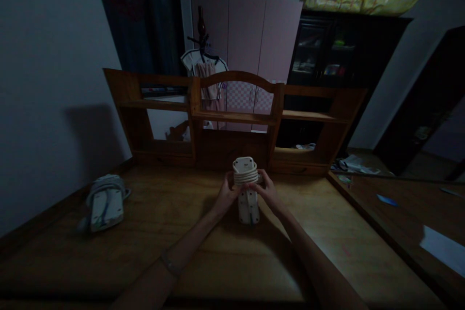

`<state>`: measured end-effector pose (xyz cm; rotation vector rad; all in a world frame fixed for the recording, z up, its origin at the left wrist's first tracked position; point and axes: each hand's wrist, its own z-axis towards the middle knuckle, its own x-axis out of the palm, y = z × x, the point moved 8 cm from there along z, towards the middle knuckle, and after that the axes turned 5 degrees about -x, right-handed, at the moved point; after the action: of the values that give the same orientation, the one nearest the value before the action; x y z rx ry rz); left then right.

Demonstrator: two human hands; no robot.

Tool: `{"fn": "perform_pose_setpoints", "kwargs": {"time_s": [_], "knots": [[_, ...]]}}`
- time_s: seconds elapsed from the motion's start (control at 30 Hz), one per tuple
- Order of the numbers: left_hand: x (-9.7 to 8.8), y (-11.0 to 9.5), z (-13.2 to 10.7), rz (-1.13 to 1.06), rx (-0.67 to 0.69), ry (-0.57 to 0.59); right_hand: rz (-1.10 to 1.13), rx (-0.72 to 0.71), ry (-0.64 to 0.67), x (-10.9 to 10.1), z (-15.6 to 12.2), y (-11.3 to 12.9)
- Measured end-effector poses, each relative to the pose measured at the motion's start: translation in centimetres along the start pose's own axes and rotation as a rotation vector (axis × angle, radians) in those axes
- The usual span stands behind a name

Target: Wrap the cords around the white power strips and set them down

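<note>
Holding off-white rectangular plastic power strip (249, 208) at centre of frame, below brown wooden open shelf unit (236, 117). Thick off-white round cord (245, 175) wound in several stacked turns around its upper half. Gripped from left by bare left hand (225, 194) and from right by bare right hand (271, 192), with fingers of both curled in, pinching coil and strip edges, thumbs close together on near face. Cannot tell exact split of fingertip contact between cord and plastic, nor any contact of lower end with light brown wooden surface (156, 203).

For good handling, judging from here: keep turns side by side, snug but not strained; pin outer turn with one thumb before shifting other hand; hold strip steady to avoid sliding coil off top end; avoid sharp bends at edges.

At left of frame, on surface, well apart from both hands: second off-white plastic power strip (108, 209) with pale looped cord (109, 182). Dim light, fine detail lost.
</note>
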<state>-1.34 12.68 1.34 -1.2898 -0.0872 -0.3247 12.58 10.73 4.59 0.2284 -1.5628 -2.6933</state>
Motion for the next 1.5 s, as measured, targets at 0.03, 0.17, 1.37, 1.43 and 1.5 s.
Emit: {"fn": "perform_pose_setpoints", "kwargs": {"time_s": [0.03,0.17,1.37,1.43,1.5], "knots": [[0.1,-0.1,-0.1,-0.003,-0.008,0.006,-0.001,0.001,0.014,0.1,0.0,-0.1],[0.7,-0.9,-0.8,-0.012,-0.025,0.033,0.008,0.032,0.052,0.4,-0.1,-0.4],[-0.8,0.0,-0.4,-0.04,-0.122,-0.09,-0.051,-0.036,-0.063,-1.0,-0.1,1.4],[-0.8,0.2,-0.4,-0.041,-0.13,-0.078,-0.072,-0.058,-0.064,-0.9,-0.1,1.7],[-0.6,0.6,-0.3,-0.039,-0.145,-0.067,-0.085,-0.067,-0.076,-1.1,-0.1,1.9]]}}
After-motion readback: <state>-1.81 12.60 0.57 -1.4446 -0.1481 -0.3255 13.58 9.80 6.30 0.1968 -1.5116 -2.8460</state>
